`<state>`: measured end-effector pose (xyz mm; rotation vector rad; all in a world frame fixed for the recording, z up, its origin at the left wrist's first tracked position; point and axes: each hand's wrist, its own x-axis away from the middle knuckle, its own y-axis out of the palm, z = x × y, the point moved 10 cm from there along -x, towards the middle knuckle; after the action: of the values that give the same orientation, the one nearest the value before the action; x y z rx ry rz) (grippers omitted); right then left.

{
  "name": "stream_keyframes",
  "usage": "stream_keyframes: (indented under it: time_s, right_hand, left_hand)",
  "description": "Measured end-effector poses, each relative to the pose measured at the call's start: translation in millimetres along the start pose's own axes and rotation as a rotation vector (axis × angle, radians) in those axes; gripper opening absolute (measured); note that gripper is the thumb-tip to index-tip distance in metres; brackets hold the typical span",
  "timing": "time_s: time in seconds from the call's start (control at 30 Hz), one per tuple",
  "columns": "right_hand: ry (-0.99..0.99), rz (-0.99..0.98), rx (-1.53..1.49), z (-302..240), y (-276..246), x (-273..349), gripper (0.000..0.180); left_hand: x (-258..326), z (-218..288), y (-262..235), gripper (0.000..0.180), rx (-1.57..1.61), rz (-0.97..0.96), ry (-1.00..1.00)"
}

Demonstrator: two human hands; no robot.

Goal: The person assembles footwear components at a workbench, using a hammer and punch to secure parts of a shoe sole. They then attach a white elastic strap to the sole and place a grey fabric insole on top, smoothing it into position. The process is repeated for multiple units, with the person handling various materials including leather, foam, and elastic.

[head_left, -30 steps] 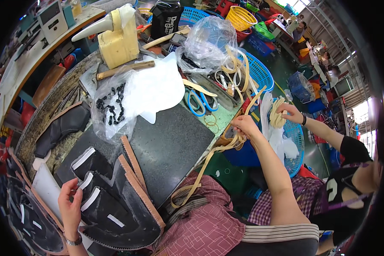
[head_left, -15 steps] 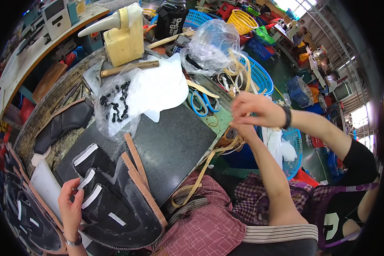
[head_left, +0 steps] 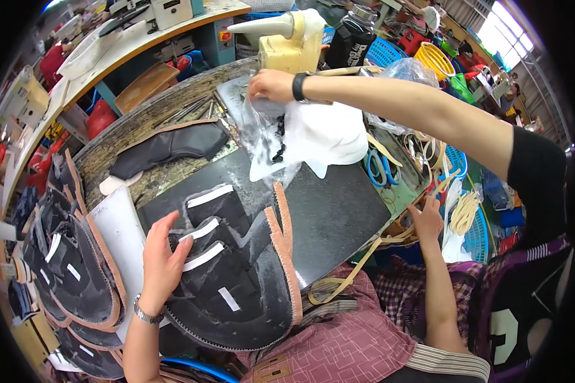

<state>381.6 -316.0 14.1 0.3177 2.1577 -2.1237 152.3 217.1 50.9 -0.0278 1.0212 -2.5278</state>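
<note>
A black boot upper [head_left: 243, 281] with white strips and a pinkish zigzag-edged border lies before me, partly over a dark slab [head_left: 338, 223]. My left hand [head_left: 163, 258], wearing a metal watch, is open at its left side, thumb tip by the end of a white strip. At the table's right edge my right hand [head_left: 428, 220] has its fingers closed on a tan strip [head_left: 369, 252], which trails down toward my lap. A co-worker's arm [head_left: 390, 99] reaches across from the right. That person's hand [head_left: 271, 86] is at a clear plastic bag [head_left: 260, 137] containing small black pieces.
A white sheet [head_left: 329, 137] and blue-handled scissors [head_left: 381, 167] lie beyond the slab. Another black piece [head_left: 169, 150] rests at the far left of the slab. Several similar uppers [head_left: 76, 268] are stacked at left. A yellow block-like tool [head_left: 291, 48] and dark bottle [head_left: 351, 38] stand behind.
The co-worker's hand has moved from beside my right hand to the plastic bag. My left thumb and fingers have spread apart at the upper. The view has swung left.
</note>
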Motion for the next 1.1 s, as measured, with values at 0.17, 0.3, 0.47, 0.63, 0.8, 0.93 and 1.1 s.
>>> stream_keyframes:
  time_s: [0.17, 0.3, 0.47, 0.63, 0.8, 0.93, 1.1]
  right_hand:
    - [-0.284, 0.300, -0.005, -40, -7, 12, 0.051]
    - [-0.436, 0.446, -0.196, -93, -48, 34, 0.039]
    - [-0.978, -0.078, -0.904, -267, -96, 120, 0.022]
    - [-1.458, -0.163, -0.712, -391, -100, 213, 0.051]
    - [-1.425, -0.346, -0.841, -398, -86, 219, 0.045]
    - [-1.522, -0.264, -1.079, -384, -97, 229, 0.039]
    - [-1.601, -0.429, -1.210, -368, -98, 245, 0.032]
  left_hand:
    - [7, -22, 9, 0.052, 0.087, -0.090, -0.193]
    - [18, -24, 2, 0.050, 0.166, -0.089, -0.181]
    - [18, -24, 2, 0.052, 0.138, -0.183, -0.283]
    - [11, -37, 16, 0.059, 0.279, -0.293, -0.364]
    - [-9, -35, 16, 0.071, -0.067, -0.241, -0.137]
    - [-25, -29, 38, 0.090, -0.128, -0.278, -0.087]
    - [1, 2, 35, 0.088, -0.040, -0.367, -0.115]
